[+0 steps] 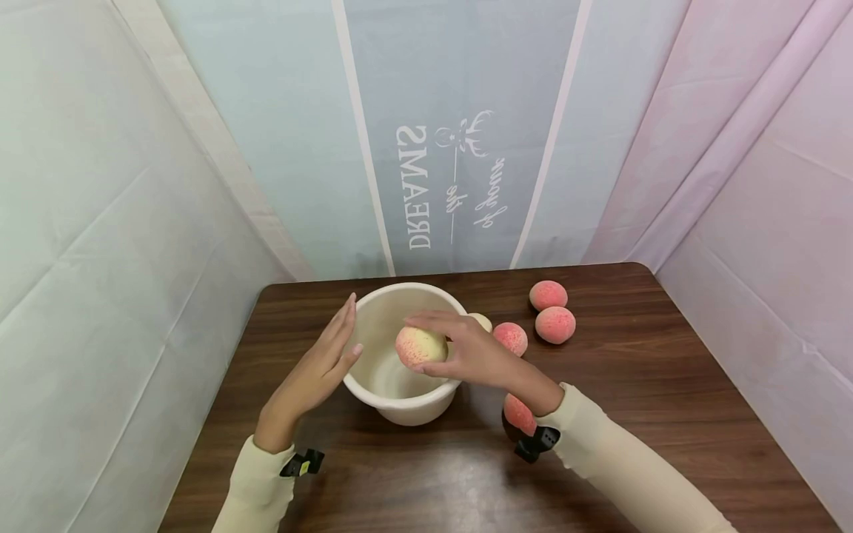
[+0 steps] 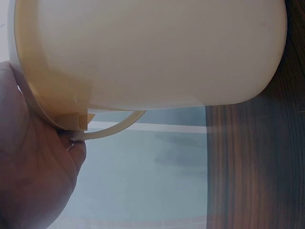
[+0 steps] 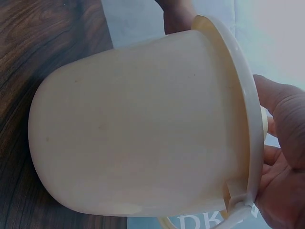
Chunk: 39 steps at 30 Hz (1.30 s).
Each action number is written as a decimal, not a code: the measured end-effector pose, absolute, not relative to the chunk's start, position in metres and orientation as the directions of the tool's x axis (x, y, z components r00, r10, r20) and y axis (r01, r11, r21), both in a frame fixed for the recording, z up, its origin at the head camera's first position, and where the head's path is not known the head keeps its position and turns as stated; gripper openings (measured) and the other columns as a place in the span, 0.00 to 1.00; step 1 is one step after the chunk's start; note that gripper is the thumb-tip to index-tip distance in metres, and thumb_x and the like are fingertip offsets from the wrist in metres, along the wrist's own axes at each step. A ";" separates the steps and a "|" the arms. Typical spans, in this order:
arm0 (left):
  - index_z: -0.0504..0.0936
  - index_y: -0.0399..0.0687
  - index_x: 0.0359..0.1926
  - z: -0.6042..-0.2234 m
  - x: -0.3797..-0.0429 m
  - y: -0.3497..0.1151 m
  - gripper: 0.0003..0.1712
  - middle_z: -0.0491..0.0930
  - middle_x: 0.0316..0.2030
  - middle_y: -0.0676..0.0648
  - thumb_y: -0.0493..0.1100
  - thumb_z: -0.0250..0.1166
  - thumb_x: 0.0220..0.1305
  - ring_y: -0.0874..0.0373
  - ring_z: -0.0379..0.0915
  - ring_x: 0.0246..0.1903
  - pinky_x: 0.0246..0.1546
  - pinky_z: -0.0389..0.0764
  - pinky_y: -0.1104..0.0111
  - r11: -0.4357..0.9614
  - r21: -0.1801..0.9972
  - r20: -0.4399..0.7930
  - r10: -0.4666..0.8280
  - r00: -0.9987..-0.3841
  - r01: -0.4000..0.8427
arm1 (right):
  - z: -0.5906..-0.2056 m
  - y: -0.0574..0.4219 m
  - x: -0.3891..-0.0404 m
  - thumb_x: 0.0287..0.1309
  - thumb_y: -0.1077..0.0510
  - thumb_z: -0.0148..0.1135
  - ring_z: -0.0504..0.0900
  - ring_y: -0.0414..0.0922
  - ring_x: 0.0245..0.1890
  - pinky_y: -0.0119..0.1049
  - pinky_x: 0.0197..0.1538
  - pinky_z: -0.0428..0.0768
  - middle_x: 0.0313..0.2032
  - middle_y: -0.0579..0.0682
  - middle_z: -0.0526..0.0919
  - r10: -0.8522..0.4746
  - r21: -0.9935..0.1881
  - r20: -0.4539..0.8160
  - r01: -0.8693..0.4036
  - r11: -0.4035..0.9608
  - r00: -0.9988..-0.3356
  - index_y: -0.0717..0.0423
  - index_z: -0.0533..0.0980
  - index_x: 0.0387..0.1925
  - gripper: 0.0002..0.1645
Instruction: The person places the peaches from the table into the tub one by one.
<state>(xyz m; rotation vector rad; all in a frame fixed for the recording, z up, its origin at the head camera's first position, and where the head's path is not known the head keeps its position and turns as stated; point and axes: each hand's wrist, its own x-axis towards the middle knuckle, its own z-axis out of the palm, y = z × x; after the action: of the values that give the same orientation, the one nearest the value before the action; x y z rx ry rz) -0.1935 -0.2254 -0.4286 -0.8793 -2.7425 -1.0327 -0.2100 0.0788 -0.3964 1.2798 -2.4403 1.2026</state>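
A cream plastic bucket (image 1: 413, 413) stands upright on the table, its inner floor visible. Over its mouth my right hand (image 1: 469, 348) grips a yellow-and-pink peach (image 1: 420, 348) between thumb and fingers. My left hand (image 1: 323, 366) lies along the bucket's left rim with its fingers straight and holds nothing. In the left wrist view, that hand (image 2: 38, 162) touches the rim near the bucket's handle (image 2: 114, 130). From the right wrist view, the right hand (image 3: 286, 143) is at the rim, and the bucket hides most of the peach.
Right of the bucket lie several pinkish-red peaches: a back pair (image 1: 552, 311), a nearer peach (image 1: 510, 338), and another peach (image 1: 518, 413) partly under the right forearm. A pale yellow peach (image 1: 483, 321) peeks out beside the rim. Cloth walls (image 1: 466, 222) enclose the dark wooden table (image 1: 633, 414).
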 end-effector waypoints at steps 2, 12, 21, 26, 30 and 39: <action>0.37 0.47 0.82 -0.428 -0.193 -0.226 0.41 0.33 0.81 0.53 0.48 0.50 0.81 0.50 0.33 0.79 0.76 0.47 0.52 0.609 0.579 0.266 0.487 -0.832 0.542 | -0.397 0.078 -0.210 0.50 0.52 0.81 0.76 0.45 0.65 0.41 0.64 0.76 0.61 0.49 0.80 -0.641 -0.581 0.446 -0.747 0.324 -0.625 0.53 0.78 0.63 0.39; 0.37 0.47 0.82 -0.428 -0.193 -0.225 0.40 0.32 0.81 0.54 0.49 0.49 0.81 0.53 0.32 0.79 0.76 0.46 0.52 0.613 0.577 0.268 0.483 -0.834 0.540 | -0.400 0.083 -0.208 0.53 0.56 0.79 0.75 0.46 0.66 0.43 0.66 0.73 0.61 0.54 0.81 -0.633 -0.596 0.437 -0.733 0.327 -0.638 0.55 0.79 0.62 0.34; 0.35 0.49 0.82 -0.434 -0.191 -0.224 0.41 0.32 0.81 0.53 0.49 0.48 0.82 0.53 0.31 0.79 0.76 0.47 0.50 0.621 0.574 0.262 0.478 -0.839 0.533 | -0.403 0.086 -0.205 0.55 0.54 0.78 0.75 0.45 0.66 0.41 0.67 0.72 0.62 0.51 0.81 -0.643 -0.596 0.445 -0.742 0.307 -0.624 0.55 0.79 0.63 0.33; 0.35 0.49 0.82 -0.435 -0.190 -0.224 0.40 0.31 0.81 0.53 0.48 0.48 0.82 0.52 0.31 0.79 0.76 0.47 0.50 0.620 0.575 0.264 0.477 -0.839 0.534 | -0.405 0.088 -0.204 0.56 0.53 0.77 0.75 0.44 0.66 0.40 0.67 0.72 0.63 0.49 0.80 -0.638 -0.595 0.465 -0.750 0.289 -0.614 0.55 0.77 0.64 0.35; 0.36 0.48 0.81 -0.436 -0.190 -0.223 0.40 0.32 0.81 0.53 0.48 0.48 0.82 0.52 0.31 0.79 0.76 0.46 0.50 0.619 0.571 0.271 0.477 -0.836 0.539 | -0.406 0.090 -0.202 0.56 0.52 0.77 0.75 0.43 0.66 0.39 0.67 0.72 0.63 0.47 0.79 -0.629 -0.605 0.474 -0.747 0.277 -0.617 0.54 0.76 0.65 0.36; 0.37 0.47 0.81 -0.434 -0.189 -0.222 0.40 0.32 0.81 0.52 0.48 0.48 0.81 0.53 0.31 0.79 0.76 0.46 0.50 0.616 0.576 0.274 0.475 -0.836 0.538 | -0.404 0.098 -0.194 0.54 0.57 0.79 0.78 0.47 0.63 0.41 0.63 0.76 0.63 0.51 0.80 -0.576 -0.697 0.474 -0.684 0.215 -0.665 0.56 0.76 0.66 0.37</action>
<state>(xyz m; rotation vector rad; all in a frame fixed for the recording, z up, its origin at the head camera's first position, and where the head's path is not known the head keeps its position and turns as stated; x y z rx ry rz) -0.1890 -0.2215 -0.4343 -0.8604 -2.7377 -1.0240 -0.1943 0.0979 -0.4044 1.2293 -2.3592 1.4493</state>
